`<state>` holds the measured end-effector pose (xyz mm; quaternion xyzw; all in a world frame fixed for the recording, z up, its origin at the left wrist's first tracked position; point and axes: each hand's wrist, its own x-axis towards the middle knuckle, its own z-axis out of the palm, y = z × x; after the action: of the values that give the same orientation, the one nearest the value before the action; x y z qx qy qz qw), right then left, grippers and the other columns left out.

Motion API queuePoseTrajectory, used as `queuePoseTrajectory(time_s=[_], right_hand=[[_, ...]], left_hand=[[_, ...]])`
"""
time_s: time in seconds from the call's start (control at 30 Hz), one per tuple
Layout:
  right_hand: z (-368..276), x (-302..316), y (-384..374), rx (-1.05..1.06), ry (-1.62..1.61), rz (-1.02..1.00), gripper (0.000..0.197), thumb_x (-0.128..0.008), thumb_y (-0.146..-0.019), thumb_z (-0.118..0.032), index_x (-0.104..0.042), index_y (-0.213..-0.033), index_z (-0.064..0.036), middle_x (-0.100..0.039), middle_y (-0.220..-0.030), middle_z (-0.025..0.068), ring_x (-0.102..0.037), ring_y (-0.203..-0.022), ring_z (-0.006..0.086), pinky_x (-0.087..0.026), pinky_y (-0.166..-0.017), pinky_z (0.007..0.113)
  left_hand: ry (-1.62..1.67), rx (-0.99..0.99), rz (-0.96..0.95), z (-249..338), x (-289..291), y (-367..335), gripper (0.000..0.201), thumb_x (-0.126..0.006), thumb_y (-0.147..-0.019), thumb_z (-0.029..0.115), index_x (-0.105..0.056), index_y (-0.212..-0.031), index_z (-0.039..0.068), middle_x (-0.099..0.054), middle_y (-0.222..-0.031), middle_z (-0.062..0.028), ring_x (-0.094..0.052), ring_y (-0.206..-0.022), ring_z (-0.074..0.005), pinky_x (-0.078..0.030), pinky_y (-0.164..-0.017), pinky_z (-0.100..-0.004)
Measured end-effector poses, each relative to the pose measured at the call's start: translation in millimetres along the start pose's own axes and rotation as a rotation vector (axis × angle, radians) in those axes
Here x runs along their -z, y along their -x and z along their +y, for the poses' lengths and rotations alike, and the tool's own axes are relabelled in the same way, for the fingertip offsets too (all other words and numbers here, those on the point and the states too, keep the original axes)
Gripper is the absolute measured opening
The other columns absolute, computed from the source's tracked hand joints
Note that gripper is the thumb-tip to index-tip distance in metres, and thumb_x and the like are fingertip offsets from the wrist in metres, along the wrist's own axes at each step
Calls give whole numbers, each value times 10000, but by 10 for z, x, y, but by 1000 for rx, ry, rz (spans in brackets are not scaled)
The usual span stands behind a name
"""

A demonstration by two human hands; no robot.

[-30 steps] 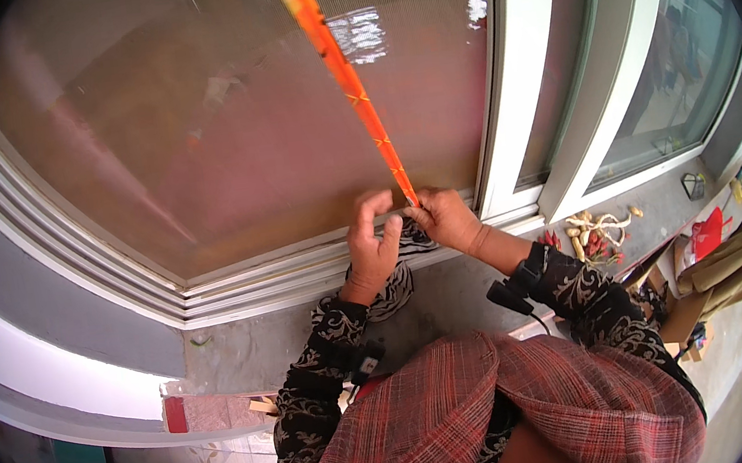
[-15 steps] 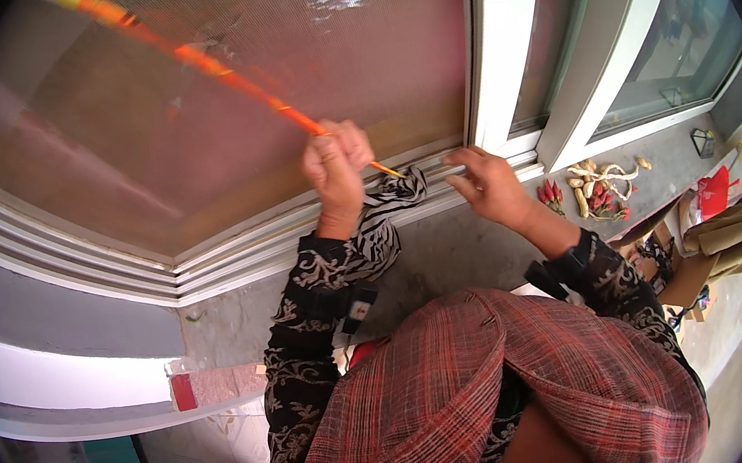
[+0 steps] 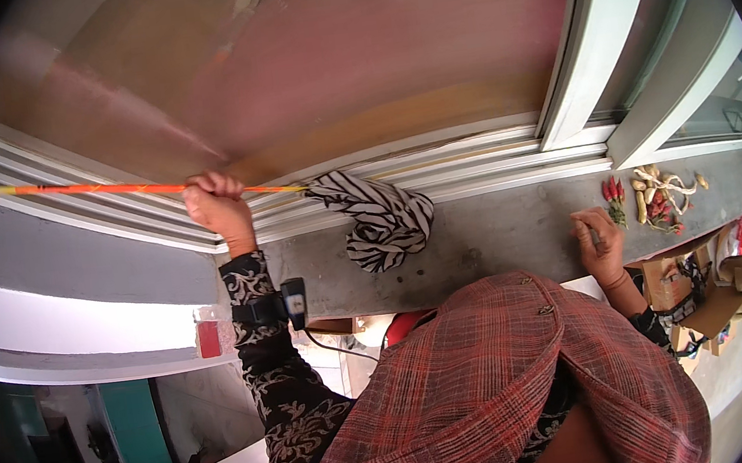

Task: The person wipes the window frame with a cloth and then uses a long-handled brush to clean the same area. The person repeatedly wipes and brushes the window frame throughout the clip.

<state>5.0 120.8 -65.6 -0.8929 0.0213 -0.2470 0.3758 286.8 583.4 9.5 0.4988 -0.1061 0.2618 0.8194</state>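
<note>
My left hand is closed round a thin orange stick with yellow bands, held nearly level along the window. The stick's right tip meets a black-and-white zebra-striped cloth. That cloth lies bunched, its upper end on the white window track and its folds hanging onto the grey sill. Over the sill, well to the right of the cloth, my right hand has its fingers curled in, with nothing visible in them.
Beyond the track stands a large window pane, with a white frame post to its right. Red chillies and peanuts with a white cord lie on the sill's right part. Below are cardboard boxes.
My left hand has moved left and down, swinging the stick from steep to nearly level. My right hand has drawn back from near the cloth and curled. More of the cloth is spread over the sill.
</note>
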Motion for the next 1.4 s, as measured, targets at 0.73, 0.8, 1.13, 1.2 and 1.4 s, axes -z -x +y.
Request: queuePoseTrajectory(time_s=[0.73, 0.8, 1.13, 1.2, 1.4], right_hand=[[-60, -36, 0, 176, 225, -6, 141, -667, -782, 15, -649, -911, -37, -641, -886, 112, -640, -792, 310, -519, -692, 375], [-79, -24, -5, 176, 203, 3, 127, -665, -786, 8, -648, -904, -36, -640, -881, 114, -638, -788, 314, -519, -692, 378], [-28, 2, 40, 176, 133, 30, 115, -658, -789, -11, -653, -902, -27, -630, -886, 123, -632, -801, 319, -524, -708, 393], [-7, 8, 49, 213, 153, 35, 121, -660, -780, -9, -652, -899, -28, -627, -886, 118, -631, -810, 316, -523, -712, 393], [21, 15, 63, 236, 174, 46, 111, -662, -775, -24, -642, -883, -35, -619, -878, 108, -630, -821, 306, -520, -710, 392]], left_hand=[[15, -112, -184, -49, -329, 250, 426, -439, -1013, 359, -331, -692, 101, -287, -611, 2, -240, -510, -99, -192, -441, -257], [65, -83, -218, -78, -547, 291, 413, -445, -1013, 333, -329, -691, 102, -293, -610, 0, -250, -512, -97, -197, -444, -258], [311, 117, -642, -521, -2015, 920, 306, -484, -1013, 278, -453, -810, 51, -399, -660, -4, -356, -550, -81, -275, -455, -227], [327, 145, -663, -560, -2242, 1053, 323, -485, -1015, 293, -457, -810, 45, -410, -670, -8, -360, -555, -76, -268, -455, -219], [222, 92, -683, -541, -2474, 1178, 384, -501, -1008, 344, -454, -772, 44, -422, -681, -11, -353, -550, -69, -257, -457, -213]])
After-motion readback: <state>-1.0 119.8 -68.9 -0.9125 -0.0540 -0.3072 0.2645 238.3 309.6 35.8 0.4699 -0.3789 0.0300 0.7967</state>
